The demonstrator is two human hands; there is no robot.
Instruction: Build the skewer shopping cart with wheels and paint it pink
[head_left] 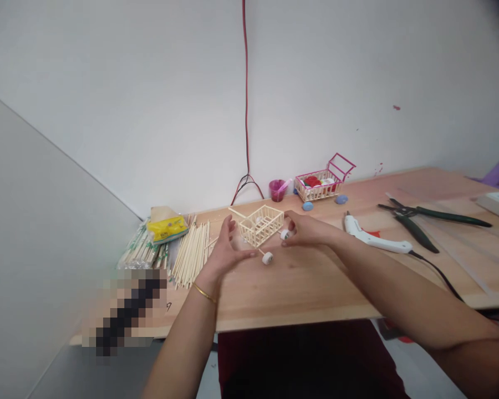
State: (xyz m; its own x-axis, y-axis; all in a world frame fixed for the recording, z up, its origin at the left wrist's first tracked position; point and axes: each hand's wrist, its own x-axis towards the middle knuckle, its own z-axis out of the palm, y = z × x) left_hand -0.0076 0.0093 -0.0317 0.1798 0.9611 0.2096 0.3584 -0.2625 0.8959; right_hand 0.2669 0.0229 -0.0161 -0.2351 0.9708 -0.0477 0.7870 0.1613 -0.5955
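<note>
A small cart of pale wooden sticks [263, 226] stands on the table between my hands, with an open-topped slatted basket. From its near end sticks out a short axle with a white wheel [268, 258]. My left hand [222, 252] is at the cart's left, thumb and fingers spread apart; its thumb tip lies near the axle. At the right side, my right hand [305, 228] has thumb and fingers closed about another white wheel [285, 235]. The cart's far underside is hidden.
Loose sticks [191, 255] and a yellow packet [167, 228] lie left. Behind are a purple cup [277, 190] and a pink-trimmed cart [319, 185] with blue wheels. A white glue gun [376, 238] with a cable and green-handled pliers [419, 216] lie right.
</note>
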